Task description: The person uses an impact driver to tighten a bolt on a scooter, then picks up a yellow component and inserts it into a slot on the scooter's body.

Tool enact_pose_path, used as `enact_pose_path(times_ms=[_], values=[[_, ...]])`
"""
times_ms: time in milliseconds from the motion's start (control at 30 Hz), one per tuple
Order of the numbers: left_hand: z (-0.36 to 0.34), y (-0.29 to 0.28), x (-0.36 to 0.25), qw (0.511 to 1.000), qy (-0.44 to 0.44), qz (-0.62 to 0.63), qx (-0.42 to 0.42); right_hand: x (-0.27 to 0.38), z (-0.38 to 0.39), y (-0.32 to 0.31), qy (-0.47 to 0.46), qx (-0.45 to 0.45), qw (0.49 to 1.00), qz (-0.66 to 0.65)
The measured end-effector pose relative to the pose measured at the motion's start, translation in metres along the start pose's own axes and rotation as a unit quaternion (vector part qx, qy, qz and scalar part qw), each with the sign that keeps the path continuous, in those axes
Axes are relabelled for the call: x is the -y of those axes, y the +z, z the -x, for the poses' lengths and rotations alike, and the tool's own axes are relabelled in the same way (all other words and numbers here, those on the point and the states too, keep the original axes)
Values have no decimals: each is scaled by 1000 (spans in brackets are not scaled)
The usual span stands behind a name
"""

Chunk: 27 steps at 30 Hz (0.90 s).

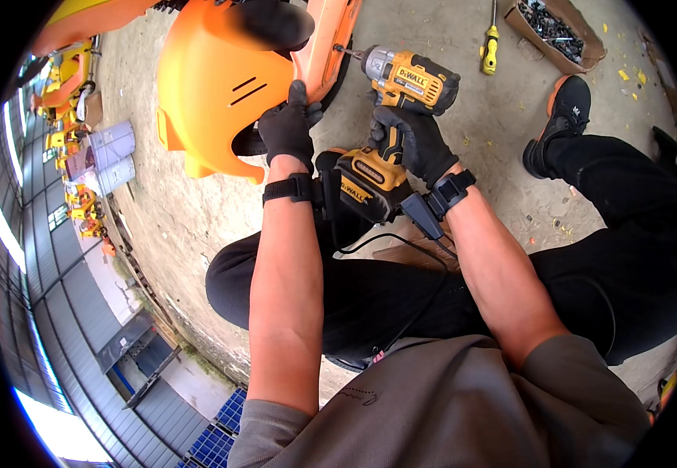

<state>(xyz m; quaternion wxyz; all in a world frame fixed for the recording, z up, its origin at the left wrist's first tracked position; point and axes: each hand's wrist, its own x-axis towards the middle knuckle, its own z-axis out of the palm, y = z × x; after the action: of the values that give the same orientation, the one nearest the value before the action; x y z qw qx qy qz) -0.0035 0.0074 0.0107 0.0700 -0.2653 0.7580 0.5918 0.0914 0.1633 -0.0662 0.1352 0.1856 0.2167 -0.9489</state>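
My right hand (412, 140), in a black glove, is wrapped round the grip of a yellow and black cordless impact driver (412, 78). The driver's bit points left, its tip at the side of an orange bar (327, 51); whether it sits on a fastener is too small to tell. My left hand (288, 132), also gloved, is closed at the lower edge of a rounded orange cover (213, 78) with slots in it. One of its digits points up against the orange bar, and the other fingers are partly hidden.
A yellow-handled screwdriver (491, 53) lies on the concrete floor beyond the driver. Right of it stands a cardboard box (564, 35) of small dark hardware. My black shoe (568, 109) rests near the box. A blurred dark shape (276, 23) covers part of the orange assembly.
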Motion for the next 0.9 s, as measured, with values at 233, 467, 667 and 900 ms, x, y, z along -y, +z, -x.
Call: enact_pose_path(times_ms=[233, 467, 667, 900], values=[[0, 0, 1, 1000, 3, -5, -6, 0, 0, -1, -9, 6, 1000, 8], [-4, -4, 5, 1000, 10, -4, 5, -2, 0, -2, -15, -7, 999, 35], [-4, -4, 5, 1000, 12, 3, 4, 12, 5, -1, -54, -39, 979, 194], [-5, -4, 6, 1000, 16, 0, 3, 11, -12, -28, -165, -64, 865, 470]])
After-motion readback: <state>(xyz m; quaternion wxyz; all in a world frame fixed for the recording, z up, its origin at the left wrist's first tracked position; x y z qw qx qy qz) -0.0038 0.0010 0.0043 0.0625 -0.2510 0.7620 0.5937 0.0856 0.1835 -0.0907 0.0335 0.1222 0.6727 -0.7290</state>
